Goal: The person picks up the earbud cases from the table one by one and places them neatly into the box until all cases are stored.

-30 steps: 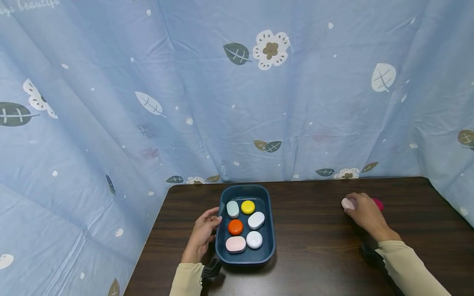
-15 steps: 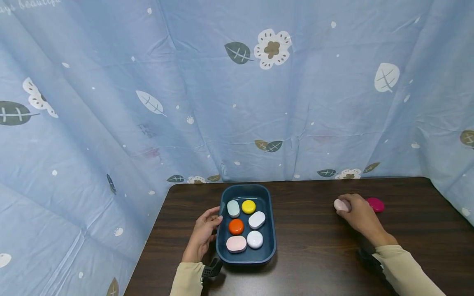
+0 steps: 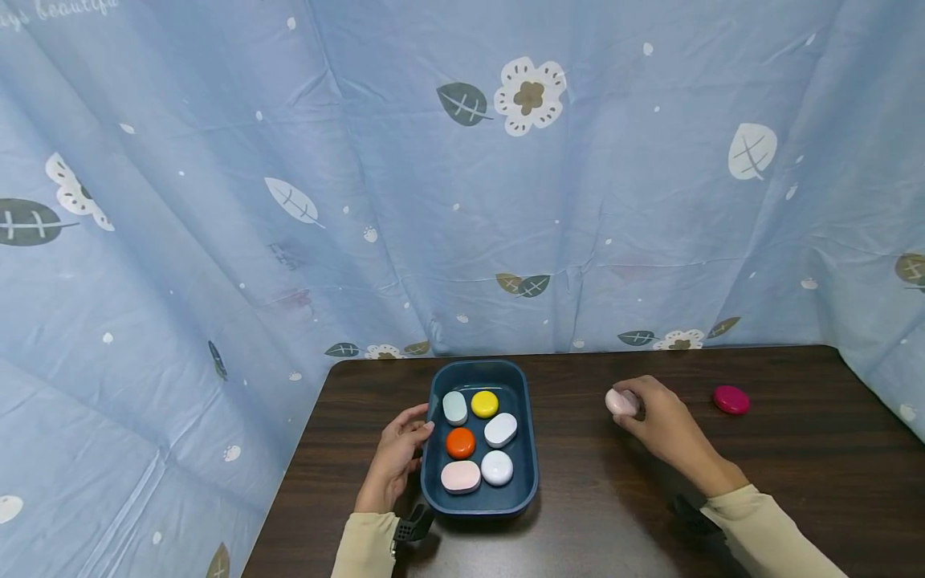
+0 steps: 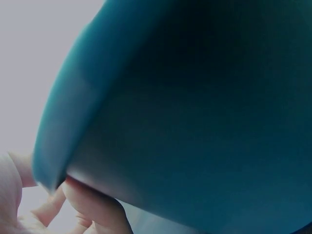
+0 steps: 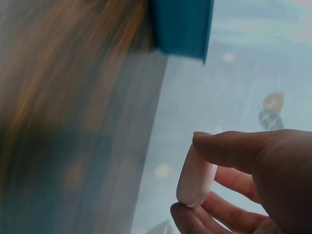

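Observation:
My right hand [image 3: 668,429] pinches a pale pink soap bar [image 3: 623,402] between thumb and fingers, held above the table to the right of a dark blue tray [image 3: 531,461]. In the right wrist view the soap [image 5: 196,178] is seen edge-on, with the tray's corner [image 5: 183,29] beyond it. My left hand [image 3: 397,457] grips the tray's left rim, thumb on the edge. Several soaps lie in the tray, among them a yellow round one [image 3: 485,404], an orange round one [image 3: 459,443] and a light pink oval one [image 3: 461,477]. The left wrist view is mostly filled by the tray's wall [image 4: 195,136].
A magenta round soap [image 3: 731,400] lies on the dark wooden table [image 3: 592,498], right of my right hand. Along the table's far edge hangs a blue patterned curtain [image 3: 405,185].
My right hand has carried the pale pink soap leftward, closer to the tray. The magenta soap, partly covered before, is now fully visible. My left hand and the tray have stayed put.

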Available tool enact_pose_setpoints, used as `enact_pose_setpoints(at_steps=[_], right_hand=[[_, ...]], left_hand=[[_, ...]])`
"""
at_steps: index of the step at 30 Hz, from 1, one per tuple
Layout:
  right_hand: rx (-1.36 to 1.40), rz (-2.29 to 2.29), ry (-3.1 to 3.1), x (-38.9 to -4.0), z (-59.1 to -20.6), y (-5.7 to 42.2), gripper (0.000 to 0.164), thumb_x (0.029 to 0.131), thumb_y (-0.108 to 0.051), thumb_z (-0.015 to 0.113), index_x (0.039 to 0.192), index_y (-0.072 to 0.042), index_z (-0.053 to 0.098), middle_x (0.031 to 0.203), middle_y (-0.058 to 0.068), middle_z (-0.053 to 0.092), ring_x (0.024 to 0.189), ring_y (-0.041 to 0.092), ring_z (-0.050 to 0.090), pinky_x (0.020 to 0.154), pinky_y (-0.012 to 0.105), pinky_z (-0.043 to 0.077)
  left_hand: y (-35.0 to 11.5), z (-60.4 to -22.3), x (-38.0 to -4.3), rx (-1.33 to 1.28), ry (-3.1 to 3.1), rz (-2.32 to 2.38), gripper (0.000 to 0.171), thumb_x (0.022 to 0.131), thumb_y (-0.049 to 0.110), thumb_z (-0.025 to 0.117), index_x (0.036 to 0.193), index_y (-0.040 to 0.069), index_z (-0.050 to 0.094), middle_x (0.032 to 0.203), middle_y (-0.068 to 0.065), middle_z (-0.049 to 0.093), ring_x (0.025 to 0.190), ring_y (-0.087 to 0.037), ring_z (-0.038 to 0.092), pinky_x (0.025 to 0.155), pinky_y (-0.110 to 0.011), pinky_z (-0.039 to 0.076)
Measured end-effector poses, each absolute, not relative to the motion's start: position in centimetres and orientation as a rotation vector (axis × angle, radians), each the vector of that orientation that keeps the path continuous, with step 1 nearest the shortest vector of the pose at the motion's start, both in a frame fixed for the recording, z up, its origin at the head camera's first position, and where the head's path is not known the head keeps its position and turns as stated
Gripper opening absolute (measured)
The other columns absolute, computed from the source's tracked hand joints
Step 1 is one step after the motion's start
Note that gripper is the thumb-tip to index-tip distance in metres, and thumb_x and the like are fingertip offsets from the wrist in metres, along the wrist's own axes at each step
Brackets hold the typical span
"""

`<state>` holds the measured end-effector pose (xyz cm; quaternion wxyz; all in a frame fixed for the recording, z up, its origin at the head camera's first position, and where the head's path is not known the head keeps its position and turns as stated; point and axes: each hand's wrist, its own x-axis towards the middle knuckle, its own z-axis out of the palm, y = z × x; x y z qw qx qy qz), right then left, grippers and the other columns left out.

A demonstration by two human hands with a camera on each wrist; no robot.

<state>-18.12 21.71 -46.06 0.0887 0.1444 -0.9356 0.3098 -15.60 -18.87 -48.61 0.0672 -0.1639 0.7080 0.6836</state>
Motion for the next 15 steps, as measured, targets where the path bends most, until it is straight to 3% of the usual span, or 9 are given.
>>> enact_pose_setpoints(at_steps=[6,15], right_hand=[[0.517,0.950,-2.750,-17.4,-45.2,19.4,0.042,0.083,0.000,0.087,0.121,0.003,0.071,0.118,0.021,0.067,0.098,0.029,0.068,0.080,0.048,0.057],[0.612,1.019,-2.705,-16.9,-44.2,16.3,0.043,0.081,0.000,0.090,0.120,-0.001,0.072,0.116,0.013,0.068,0.098,0.022,0.067,0.081,0.044,0.059]], left_hand=[[-18.9,-48.7,-15.6,-0.493,2.134,2.058,0.039,0.107,0.017,0.062,0.145,0.006,0.060,0.114,-0.014,0.067,0.093,-0.025,0.060,0.074,-0.033,0.054],[-18.9,-48.6,-15.6,-0.488,2.141,2.057,0.039,0.107,0.016,0.062,0.145,0.006,0.059,0.115,-0.014,0.066,0.094,-0.026,0.060,0.074,-0.033,0.055]])
